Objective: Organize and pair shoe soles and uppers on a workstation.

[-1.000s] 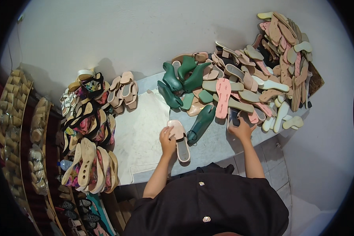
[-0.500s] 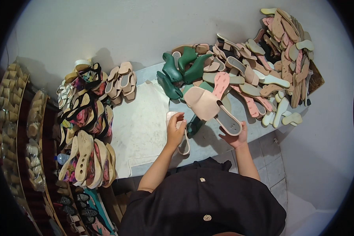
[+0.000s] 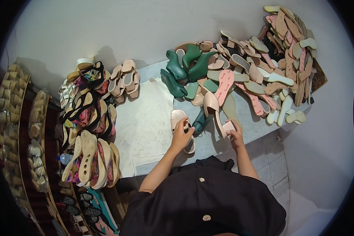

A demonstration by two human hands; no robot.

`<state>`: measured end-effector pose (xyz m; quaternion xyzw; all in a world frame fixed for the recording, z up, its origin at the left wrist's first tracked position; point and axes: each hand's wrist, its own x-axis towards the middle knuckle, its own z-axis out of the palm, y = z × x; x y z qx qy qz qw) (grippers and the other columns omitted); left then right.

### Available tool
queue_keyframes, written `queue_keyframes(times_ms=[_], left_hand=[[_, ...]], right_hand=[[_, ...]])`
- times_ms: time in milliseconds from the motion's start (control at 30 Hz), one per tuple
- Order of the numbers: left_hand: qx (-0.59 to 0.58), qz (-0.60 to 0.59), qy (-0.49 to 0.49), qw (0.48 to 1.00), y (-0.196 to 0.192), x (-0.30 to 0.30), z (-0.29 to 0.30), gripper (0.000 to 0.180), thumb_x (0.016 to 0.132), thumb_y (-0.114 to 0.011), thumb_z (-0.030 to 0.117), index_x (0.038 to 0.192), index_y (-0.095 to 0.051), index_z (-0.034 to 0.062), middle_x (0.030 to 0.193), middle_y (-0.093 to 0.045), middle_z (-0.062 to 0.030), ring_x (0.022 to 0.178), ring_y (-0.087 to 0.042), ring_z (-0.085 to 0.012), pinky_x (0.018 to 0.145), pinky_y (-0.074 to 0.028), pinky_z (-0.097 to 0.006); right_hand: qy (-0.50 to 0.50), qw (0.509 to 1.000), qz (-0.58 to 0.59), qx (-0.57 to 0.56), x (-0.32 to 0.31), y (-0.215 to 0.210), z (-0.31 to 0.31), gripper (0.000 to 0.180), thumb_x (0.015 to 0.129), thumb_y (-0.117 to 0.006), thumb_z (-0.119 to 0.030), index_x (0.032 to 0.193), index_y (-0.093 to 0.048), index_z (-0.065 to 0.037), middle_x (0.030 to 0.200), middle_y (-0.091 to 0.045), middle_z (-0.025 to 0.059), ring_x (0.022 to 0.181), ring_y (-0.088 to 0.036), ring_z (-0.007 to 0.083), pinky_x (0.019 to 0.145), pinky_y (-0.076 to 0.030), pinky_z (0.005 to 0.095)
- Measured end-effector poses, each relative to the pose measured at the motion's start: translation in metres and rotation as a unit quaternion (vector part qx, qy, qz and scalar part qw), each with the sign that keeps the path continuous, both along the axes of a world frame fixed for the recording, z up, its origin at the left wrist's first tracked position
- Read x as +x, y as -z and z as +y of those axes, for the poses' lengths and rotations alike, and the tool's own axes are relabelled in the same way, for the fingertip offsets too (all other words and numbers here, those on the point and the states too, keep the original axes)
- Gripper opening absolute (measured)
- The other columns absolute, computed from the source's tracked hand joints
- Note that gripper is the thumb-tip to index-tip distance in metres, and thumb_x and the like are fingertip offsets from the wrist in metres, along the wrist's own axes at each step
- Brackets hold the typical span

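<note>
1. Head view: the right hand (image 3: 235,138) is closed around the heel of the held sandal (image 3: 211,104), pale pink and tilted, its toe pointing away from the person.
2. The left hand (image 3: 181,137), fingers loosely curled, is over 1 resting sandal (image 3: 179,114) on the tabletop (image 3: 211,144); whether it grips cannot be told.
3. Between the hands lies 1 dark green shoe last (image 3: 201,122).
4. Beyond them, green lasts (image 3: 201,67) are piled.
</note>
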<state>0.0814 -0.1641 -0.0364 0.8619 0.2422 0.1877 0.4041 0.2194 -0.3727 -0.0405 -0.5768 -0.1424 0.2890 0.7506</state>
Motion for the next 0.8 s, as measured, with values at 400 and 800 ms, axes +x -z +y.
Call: queue_keyframes(times_ms=[400, 800], left_hand=[[-0.047, -0.019, 0.014, 0.999, 0.002, 0.075, -0.032, 0.075, 0.078, -0.064, 0.035, 0.138, -0.029, 0.0059, 0.127, -0.044, -0.021, 0.116, -0.046, -0.033, 0.097, -0.031, -0.047], [0.033, 0.119, 0.014, 0.992, 0.014, 0.072, -0.031, 0.038, 0.08, -0.06, 0.03, 0.117, -0.057, 0.0204, 0.128, -0.043, -0.0136, 0.119, -0.04, -0.0303, 0.096, -0.019, -0.056]], right_hand=[[-0.091, 0.965, 0.234, 0.073, 0.035, 0.014, 0.001, 0.051, 0.077, -0.056, -0.022, 0.121, -0.048, 0.001, 0.112, -0.056, 0.0111, 0.104, -0.054, 0.0206, 0.092, -0.039, 0.0317], [0.08, 0.784, -0.437, -0.433, 0.172, 0.018, 0.046, 0.049, 0.072, -0.064, -0.03, 0.118, -0.052, -0.02, 0.121, -0.047, 0.0095, 0.118, -0.036, 0.0306, 0.097, -0.021, 0.055]])
